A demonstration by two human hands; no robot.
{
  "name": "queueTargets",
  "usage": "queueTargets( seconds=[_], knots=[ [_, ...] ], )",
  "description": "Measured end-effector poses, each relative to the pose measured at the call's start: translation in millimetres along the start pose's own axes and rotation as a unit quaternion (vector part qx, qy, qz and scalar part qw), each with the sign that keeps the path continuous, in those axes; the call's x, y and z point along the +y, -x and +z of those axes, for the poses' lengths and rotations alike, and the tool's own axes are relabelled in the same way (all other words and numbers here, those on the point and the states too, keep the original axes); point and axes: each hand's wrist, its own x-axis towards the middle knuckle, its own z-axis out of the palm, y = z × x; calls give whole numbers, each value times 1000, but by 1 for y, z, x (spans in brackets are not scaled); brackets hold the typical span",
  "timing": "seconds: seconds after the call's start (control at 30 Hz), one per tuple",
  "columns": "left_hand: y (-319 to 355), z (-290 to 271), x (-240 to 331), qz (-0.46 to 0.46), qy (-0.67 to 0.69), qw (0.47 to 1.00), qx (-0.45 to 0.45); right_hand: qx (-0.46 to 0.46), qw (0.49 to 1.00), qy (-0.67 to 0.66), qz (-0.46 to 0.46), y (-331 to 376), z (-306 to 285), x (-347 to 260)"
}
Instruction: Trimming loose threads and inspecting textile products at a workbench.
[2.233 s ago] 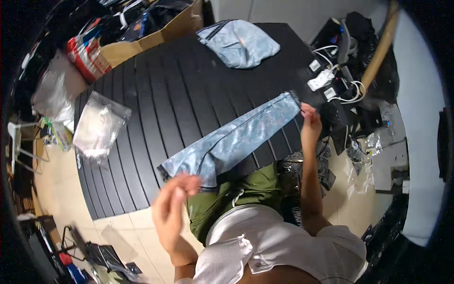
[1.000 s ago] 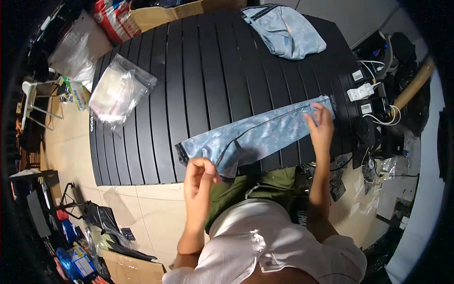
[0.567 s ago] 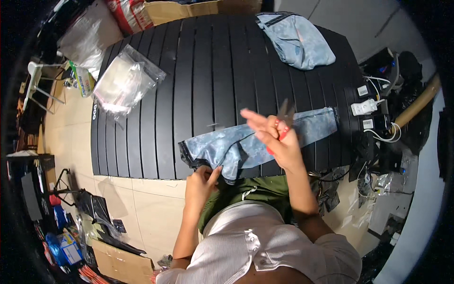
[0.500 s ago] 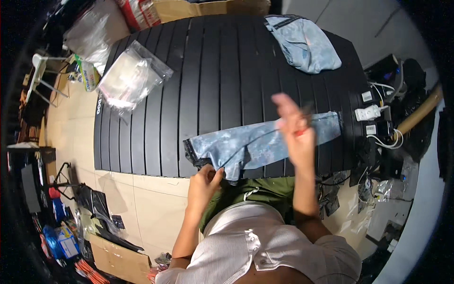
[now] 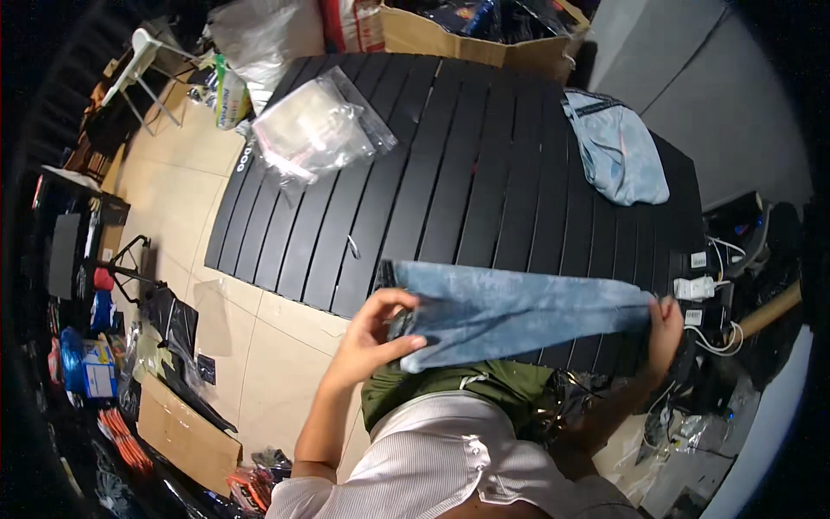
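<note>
Hands apart: left (image 5: 372,333), right (image 5: 664,322) grip ends of faded, pale-blue folded jeans (image 5: 519,310).

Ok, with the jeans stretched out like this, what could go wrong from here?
The folded light-blue denim jeans hang between the left hand and right hand, partly past the black slatted table edge; a slipped grip might drop them to the floor. The right hand works close to white power adapters and could snag their cables.

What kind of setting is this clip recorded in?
Probably a cluttered workroom or storage area where garments are handled: a black slatted table holds a folded denim piece and clear plastic bags, with an open cardboard box behind it.
</note>
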Motion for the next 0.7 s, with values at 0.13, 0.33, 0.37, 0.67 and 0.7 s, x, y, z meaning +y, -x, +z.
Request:
queueTargets(
  seconds=[0.13,0.33,0.37,0.67,0.7],
  knots=[
    [1,-32,35,44,26,999,11,24,993,-89,-72,-6,-24,-21],
    [-109,-59,14,-66,54,995,53,-33,963,-266,16,-74,20,6],
    [-122,-69,-5,-72,-55,994,60,-65,965,-247,66,-78,33,13],
    [-98,-41,-38,17,-367,924,109,-84,989,-97,71,-39,40,28],
    [-95,-37,-35,51,-378,918,113,-64,995,-73,-7,-38,38,37]
  ],
)
